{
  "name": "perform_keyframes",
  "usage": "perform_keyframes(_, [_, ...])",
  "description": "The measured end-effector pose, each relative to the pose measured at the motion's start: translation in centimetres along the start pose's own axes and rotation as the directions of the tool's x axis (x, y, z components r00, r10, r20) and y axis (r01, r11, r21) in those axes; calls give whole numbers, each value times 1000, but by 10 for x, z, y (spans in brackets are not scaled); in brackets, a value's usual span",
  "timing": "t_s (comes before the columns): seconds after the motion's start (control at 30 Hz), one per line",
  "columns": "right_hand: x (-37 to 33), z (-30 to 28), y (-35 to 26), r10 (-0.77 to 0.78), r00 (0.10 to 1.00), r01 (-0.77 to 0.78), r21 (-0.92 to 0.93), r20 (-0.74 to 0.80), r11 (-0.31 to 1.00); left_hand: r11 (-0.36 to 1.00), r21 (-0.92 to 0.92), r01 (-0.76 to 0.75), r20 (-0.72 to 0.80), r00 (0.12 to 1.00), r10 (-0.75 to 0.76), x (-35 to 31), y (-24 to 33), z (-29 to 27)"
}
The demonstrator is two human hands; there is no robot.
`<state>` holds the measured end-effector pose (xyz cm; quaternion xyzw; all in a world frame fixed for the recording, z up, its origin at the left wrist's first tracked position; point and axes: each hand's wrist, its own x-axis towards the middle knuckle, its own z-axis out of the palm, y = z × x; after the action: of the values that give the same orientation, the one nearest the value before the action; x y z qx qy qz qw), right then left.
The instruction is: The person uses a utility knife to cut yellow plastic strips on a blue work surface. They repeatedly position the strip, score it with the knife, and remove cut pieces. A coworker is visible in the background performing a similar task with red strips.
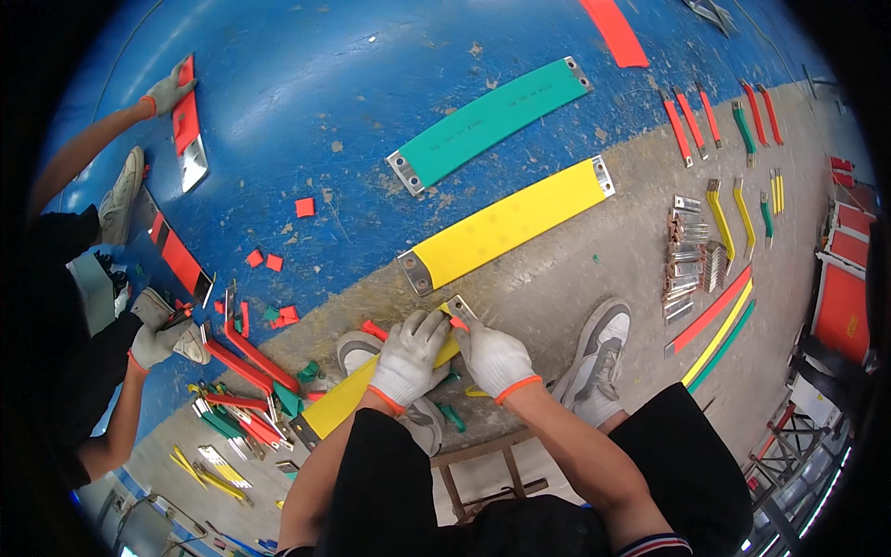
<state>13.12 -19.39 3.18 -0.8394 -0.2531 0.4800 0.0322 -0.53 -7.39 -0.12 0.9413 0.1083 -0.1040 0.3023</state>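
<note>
A yellow-sleeved flat metal bar (340, 405) lies slantwise between my shoes, its bare silver end with holes pointing away from me. My left hand (408, 357), in a white knitted glove with an orange cuff, is closed over the bar near that end. Close beside it, my right hand (497, 360), gloved alike, is closed at the bar's edge. Something small, orange-red and dark shows at its fingertips; I cannot make out what it is. Beyond my hands lie a larger yellow-sleeved bar (510, 226) and a green-sleeved bar (492, 123).
At the left, a co-worker's gloved hands (154, 345) are among red-sleeved bars (182, 249). Bent sleeved bars (243, 364) and red scraps (276, 263) lie nearby. Stacked bare metal pieces (685, 255) and coloured strips (710, 316) are on the right. A wooden stool (483, 452) is beneath me.
</note>
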Motion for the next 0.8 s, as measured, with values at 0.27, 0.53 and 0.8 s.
perform_keyframes(0.27, [-2,0,2,-81,996,81,-3,-48,997,1000,-6,5,34,999,-5,0,-2,-2])
perform_keyframes(0.53, [-1,-9,-13,-54,998,52,-93,-24,994,998,-61,-1,-5,1000,1,-5,-5,1])
perform_keyframes(0.8, [52,-85,-91,161,828,193,-542,537,818,997,-80,-13,-24,1000,11,-8,-9,0])
